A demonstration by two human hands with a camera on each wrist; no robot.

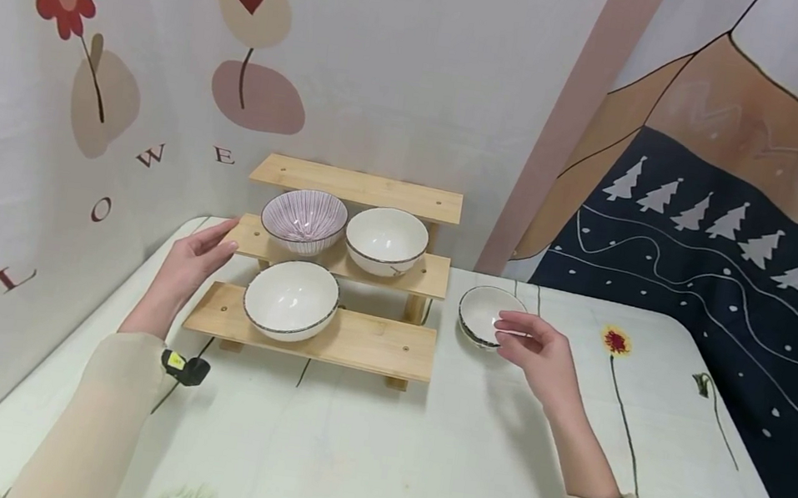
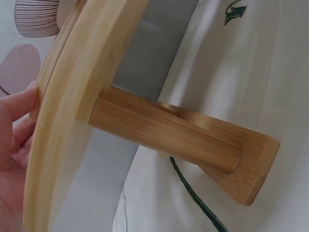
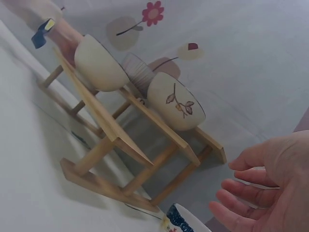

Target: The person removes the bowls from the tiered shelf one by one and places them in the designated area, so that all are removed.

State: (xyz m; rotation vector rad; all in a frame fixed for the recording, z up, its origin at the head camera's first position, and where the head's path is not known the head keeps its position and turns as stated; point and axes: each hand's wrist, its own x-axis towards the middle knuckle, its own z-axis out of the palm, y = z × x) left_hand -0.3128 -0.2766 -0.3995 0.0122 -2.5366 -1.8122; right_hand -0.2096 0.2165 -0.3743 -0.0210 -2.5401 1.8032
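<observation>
A three-tier wooden shelf point(image 1: 371, 349) stands on the table. My left hand point(image 1: 191, 260) is at the left end of its middle board, with fingertips touching the wood point(image 2: 46, 82) in the left wrist view. On that board sit a purple-striped bowl point(image 1: 304, 221) and a white bowl point(image 1: 387, 239), which bears a flower sprig point(image 3: 176, 104) on its outside. Another white bowl point(image 1: 291, 300) rests on the lowest board, left of its middle. My right hand point(image 1: 540, 356), fingers loosely bent and holding nothing, hovers by a small bowl point(image 1: 479, 314) with a blue-patterned outside point(image 3: 179, 220).
The top board point(image 1: 362, 187) bears no bowl. Behind the shelf hangs a pale printed curtain point(image 1: 422, 75), with a dark tree-patterned cloth point(image 1: 673, 235) to the right. A white flower-printed cloth point(image 1: 342, 452) covers the table.
</observation>
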